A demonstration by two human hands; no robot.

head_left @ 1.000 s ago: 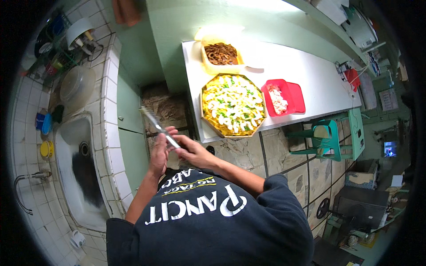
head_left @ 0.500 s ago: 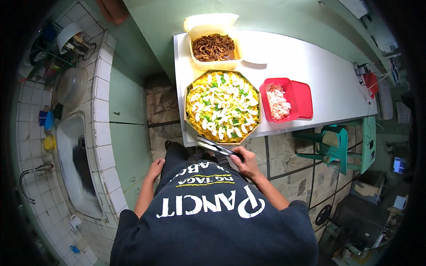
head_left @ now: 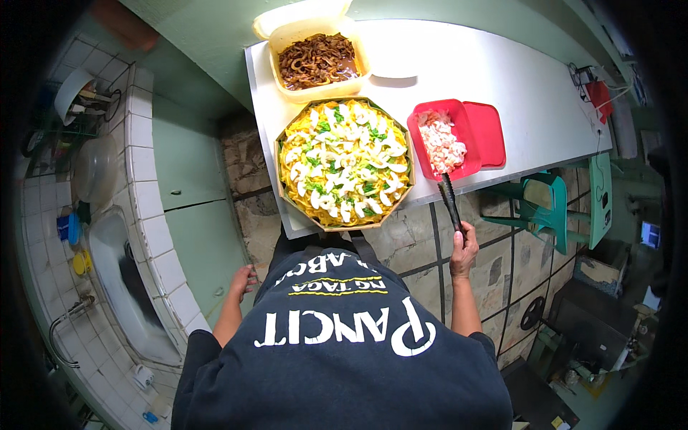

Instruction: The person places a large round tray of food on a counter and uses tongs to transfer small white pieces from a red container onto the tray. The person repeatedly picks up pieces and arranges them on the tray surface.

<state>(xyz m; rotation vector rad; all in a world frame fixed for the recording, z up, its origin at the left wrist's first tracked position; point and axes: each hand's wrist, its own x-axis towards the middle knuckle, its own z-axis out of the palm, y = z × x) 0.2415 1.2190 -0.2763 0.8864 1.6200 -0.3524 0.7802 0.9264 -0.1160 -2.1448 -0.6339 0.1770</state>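
My right hand (head_left: pixel 464 251) is closed round the dark handle of a pair of tongs (head_left: pixel 450 202). The far end of the tongs reaches the near rim of a red plastic container (head_left: pixel 469 159), which holds pinkish-white pieces that look like shrimp (head_left: pixel 441 142). To the left, an octagonal tray (head_left: pixel 282 193) carries yellow noodles (head_left: pixel 342 166) topped with white slices and green bits. My left hand (head_left: pixel 244 281) hangs low beside my body, holding nothing, its fingers loosely apart.
Behind the tray stands a cream container (head_left: pixel 315 93) of dark brown strips in sauce. A red lid (head_left: pixel 485 136) lies against the red container on the white table (head_left: pixel 466 64). A green chair (head_left: pixel 548 208) is at right; a sink (head_left: pixel 122 301) runs along the left.
My right hand has carried the tongs from the tray's near edge rightward and forward to the red container. The view has shifted slightly; my left hand remains low at my side.
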